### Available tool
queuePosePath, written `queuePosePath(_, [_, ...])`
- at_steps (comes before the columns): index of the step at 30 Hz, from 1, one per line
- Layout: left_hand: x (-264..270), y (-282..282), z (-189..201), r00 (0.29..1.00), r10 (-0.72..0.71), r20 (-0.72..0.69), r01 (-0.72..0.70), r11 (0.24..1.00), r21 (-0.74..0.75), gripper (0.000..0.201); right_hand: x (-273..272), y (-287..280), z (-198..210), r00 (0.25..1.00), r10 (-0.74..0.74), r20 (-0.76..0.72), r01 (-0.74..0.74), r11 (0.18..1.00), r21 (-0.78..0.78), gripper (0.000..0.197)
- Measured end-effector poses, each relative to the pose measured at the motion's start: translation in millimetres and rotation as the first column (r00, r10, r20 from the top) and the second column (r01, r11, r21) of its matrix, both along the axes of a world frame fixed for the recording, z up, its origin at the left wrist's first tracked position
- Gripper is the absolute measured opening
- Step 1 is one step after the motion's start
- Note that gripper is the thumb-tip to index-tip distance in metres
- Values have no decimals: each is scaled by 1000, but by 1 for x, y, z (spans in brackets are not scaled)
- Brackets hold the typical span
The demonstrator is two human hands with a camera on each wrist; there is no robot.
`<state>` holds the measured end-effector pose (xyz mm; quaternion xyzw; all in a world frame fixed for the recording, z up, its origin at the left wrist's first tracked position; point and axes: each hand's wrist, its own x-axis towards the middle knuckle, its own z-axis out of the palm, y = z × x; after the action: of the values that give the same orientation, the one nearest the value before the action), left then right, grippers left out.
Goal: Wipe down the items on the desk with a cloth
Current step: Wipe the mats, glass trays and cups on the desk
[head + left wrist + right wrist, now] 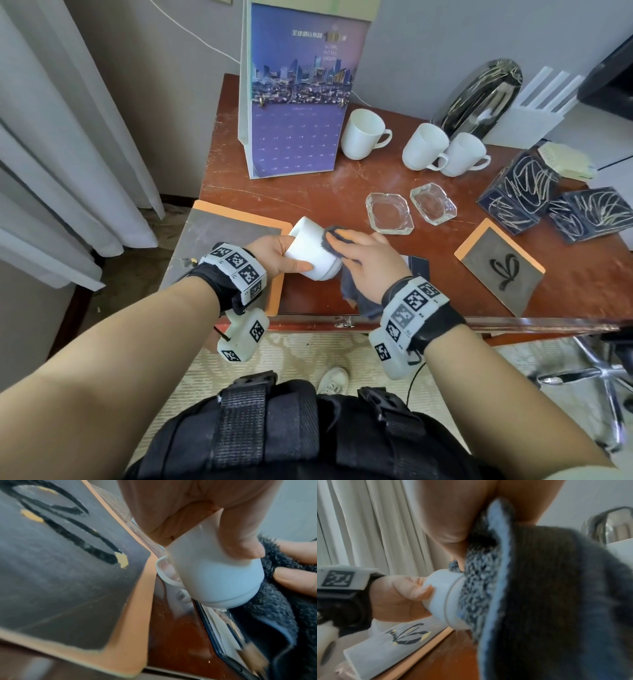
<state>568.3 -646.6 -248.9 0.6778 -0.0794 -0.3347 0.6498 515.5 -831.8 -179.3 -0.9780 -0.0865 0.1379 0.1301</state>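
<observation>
We see the white ceramic mug [313, 255] tipped on its side above the reddish wooden desk [308, 192], our left hand [274, 253] wrapped around it. Our right hand [366, 260] presses the grey fluffy cloth [356, 291] to its base, hiding the bottom. Its mouth faces away, unseen.

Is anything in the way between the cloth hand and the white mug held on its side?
Nothing visible. The right hand already presses the dark grey terry cloth against the base end of the white ceramic mug, which the left hand grips.
</observation>
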Motion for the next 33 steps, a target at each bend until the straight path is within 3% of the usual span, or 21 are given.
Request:
queuePosePath(5, [4, 7, -2, 1000, 7, 9, -7, 1000, 25, 42, 6, -2, 2, 997, -74, -15, 74, 997, -27, 46])
queuePosePath(11, [0, 22, -8, 994, -95, -51, 95, 995, -4, 51, -1, 11, -7, 997, -66, -39, 71, 986, 147, 44])
queuePosePath(16, [-6, 29, -10, 1000, -22, 16, 21, 995, 96, 45, 2, 14, -6, 995, -95, 14, 90, 975, 205, 44])
queuePosePath(24, [-8, 39, -17, 979, -162, 121, 127, 958, 256, 36, 1, 34, -19, 1000, 25, -18, -21, 983, 180, 43])
queuePosePath(28, [-11, 37, -9, 990, -117, 73, 106, 985, 138, 63, 1, 40, -14, 996, 79, -40, -73, 989, 130, 43])
queuePosePath(33, [-11, 39, -20, 987, -127, 102, 114, 986, 121, 75, 14, 58, 4, 990, 93, 108, -106, 987, 118, 45])
